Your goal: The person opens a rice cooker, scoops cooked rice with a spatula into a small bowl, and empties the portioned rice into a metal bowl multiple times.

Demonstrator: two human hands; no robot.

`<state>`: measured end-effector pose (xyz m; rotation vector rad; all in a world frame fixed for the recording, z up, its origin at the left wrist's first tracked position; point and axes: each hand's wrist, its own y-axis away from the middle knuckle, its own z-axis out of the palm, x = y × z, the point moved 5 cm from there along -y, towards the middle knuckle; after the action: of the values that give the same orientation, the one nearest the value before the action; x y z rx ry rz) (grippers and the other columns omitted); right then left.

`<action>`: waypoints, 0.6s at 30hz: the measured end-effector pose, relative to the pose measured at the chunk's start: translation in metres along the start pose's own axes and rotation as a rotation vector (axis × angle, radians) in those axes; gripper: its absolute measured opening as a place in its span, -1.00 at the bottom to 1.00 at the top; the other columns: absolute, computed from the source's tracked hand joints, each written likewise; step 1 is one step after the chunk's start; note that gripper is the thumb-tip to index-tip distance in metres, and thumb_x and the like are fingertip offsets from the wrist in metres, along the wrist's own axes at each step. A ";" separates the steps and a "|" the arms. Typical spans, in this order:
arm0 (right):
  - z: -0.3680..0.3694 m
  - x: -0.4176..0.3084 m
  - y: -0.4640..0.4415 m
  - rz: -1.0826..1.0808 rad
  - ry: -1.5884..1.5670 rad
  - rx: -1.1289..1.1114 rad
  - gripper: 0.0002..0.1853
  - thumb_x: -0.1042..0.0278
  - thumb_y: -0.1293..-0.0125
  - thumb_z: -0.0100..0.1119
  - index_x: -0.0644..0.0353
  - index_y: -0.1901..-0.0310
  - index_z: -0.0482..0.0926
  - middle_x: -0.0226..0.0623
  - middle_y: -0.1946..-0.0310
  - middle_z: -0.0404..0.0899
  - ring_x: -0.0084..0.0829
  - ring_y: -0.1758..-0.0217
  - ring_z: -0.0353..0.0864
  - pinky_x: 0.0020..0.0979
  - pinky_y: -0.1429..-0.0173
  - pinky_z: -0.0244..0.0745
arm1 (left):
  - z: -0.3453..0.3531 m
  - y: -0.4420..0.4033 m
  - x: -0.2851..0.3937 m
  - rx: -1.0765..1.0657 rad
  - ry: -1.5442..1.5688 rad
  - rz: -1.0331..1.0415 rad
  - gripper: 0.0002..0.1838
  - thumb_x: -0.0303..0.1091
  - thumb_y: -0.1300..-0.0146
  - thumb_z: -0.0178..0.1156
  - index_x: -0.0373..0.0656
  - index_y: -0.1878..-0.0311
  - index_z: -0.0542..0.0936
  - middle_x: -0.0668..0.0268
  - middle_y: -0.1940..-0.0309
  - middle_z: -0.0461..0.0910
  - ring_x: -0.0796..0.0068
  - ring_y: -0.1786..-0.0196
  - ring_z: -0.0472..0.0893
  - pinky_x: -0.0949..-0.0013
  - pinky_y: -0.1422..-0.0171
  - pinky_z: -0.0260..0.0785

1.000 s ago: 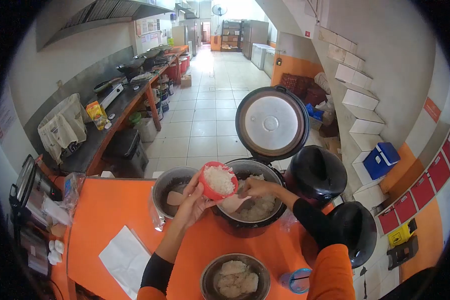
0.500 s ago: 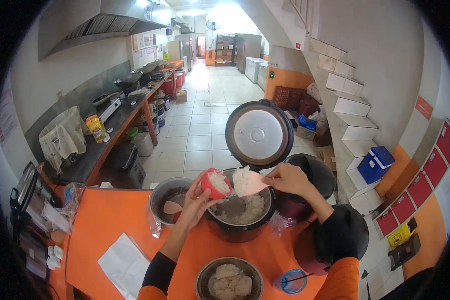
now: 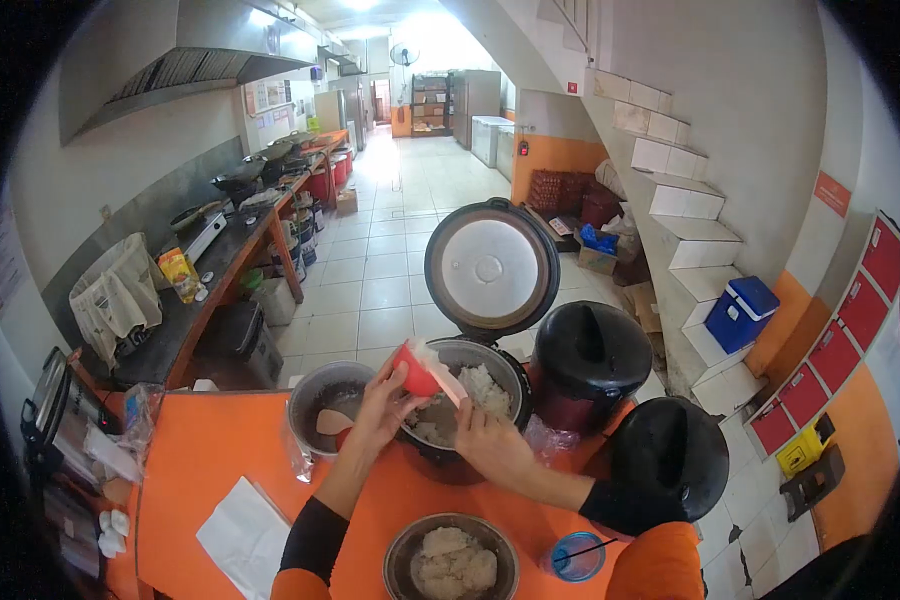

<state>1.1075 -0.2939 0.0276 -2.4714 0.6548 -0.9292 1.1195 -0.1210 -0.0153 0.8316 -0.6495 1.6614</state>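
My left hand (image 3: 378,408) grips a small red bowl (image 3: 417,376), tilted, with white rice in it. My right hand (image 3: 492,448) is closed around the handle of a pale pink rice paddle (image 3: 446,380), whose blade lies against the rice at the bowl's mouth. Both are over an open rice cooker (image 3: 523,388) holding cooked rice (image 3: 485,388), partly hidden by my hands. Its round lid (image 3: 492,268) stands raised behind. Closer to me, a metal bowl (image 3: 394,570) contains clumped rice (image 3: 454,562).
Left of the cooker stands a grey pot (image 3: 300,408) with another paddle (image 3: 332,421) inside. Two black-lidded rice cookers (image 3: 592,345) are at the right. White paper (image 3: 242,540) and a blue cup with a straw (image 3: 576,558) lie on the orange table (image 3: 195,440).
My right hand has brought the rice-loaded paddle left and down to the red bowl, now against its rice. The view has turned slightly right.
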 end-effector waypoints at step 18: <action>0.210 -0.004 -0.060 -0.065 -0.792 -0.772 -0.59 0.00 -0.02 0.16 0.22 0.30 0.67 0.01 0.32 0.64 -0.04 0.20 0.64 -0.15 0.07 0.52 | -0.030 0.007 0.031 -0.062 0.065 -0.109 -0.38 0.02 -0.35 -0.03 -0.15 -0.33 0.18 0.11 -0.22 0.35 0.15 -0.15 0.49 0.28 -0.05 0.55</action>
<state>1.2671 -0.1987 -0.0870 -3.1739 0.7124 0.4273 1.1025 -0.0811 -0.0086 0.7523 -0.5973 1.5563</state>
